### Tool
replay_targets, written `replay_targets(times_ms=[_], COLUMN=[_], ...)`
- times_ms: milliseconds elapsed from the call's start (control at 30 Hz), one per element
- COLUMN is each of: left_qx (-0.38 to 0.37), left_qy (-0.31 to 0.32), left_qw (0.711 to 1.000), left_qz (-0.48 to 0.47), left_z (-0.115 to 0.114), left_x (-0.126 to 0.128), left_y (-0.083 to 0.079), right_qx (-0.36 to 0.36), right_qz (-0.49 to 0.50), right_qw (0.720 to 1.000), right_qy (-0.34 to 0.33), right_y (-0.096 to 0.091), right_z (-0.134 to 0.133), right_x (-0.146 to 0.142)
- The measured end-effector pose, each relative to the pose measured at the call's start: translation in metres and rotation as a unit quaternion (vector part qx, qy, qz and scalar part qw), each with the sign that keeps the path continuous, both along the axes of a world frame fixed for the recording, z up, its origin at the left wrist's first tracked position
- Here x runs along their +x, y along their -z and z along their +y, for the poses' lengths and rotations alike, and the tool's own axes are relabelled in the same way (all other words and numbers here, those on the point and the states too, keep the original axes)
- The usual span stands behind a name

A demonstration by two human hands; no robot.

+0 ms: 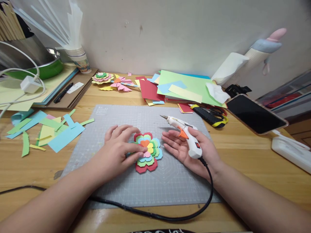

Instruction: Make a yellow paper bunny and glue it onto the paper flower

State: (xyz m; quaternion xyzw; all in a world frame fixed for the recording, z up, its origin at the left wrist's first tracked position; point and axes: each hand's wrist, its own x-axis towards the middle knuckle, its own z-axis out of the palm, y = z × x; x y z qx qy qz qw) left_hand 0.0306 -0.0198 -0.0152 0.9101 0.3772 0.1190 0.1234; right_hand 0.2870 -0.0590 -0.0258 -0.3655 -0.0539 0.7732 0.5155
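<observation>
A layered paper flower [149, 164] with red, green, blue, yellow, orange and pink petals lies on the grey cutting mat [111, 187]. My left hand [121, 145] rests over its left side, fingers spread, the index fingertip touching the flower's middle. Part of the left petals is hidden under that hand. In my right hand [187, 152], palm turned up, lies a white hot glue gun [194, 145] with an orange trigger. The thumb keeps it against the palm while the other fingers stretch out toward the flower. Its metal nozzle points up and left, apart from the flower.
A black cord [145, 213] loops across the mat's front. Paper scraps [65, 136] lie left. Finished paper flowers [121, 84], coloured sheets [189, 85] and a black-yellow cutter [209, 116] sit behind the mat. Right are a phone [257, 113] and a power strip [291, 155].
</observation>
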Motion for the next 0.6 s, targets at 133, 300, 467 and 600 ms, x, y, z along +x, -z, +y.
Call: replay_targets(times_ms=[133,300,467,600], left_qx=[-0.027,-0.029,-0.025,-0.04], left_qy=[-0.023,-0.034,-0.03,-0.01], left_qw=[0.999,0.998,0.998,0.999], left_qz=[0.023,0.044,0.045,-0.018], left_z=[-0.0011,-0.0011,-0.0024,-0.0034], left_x=[-0.0006,0.0015,0.0034,0.003], left_y=[-0.0003,-0.0025,-0.0021,-0.0058], right_qx=[-0.006,0.0,-0.007,0.0], right_qz=[0.001,0.001,-0.011,-0.022], right_qw=[1.0,1.0,1.0,1.0], right_qy=[0.005,0.0,0.011,0.003], right_y=[-0.0006,-0.0016,-0.004,-0.0061], right_z=[-0.0007,0.0013,0.0011,-0.0009], right_x=[0.0006,0.0004,-0.0016,-0.002])
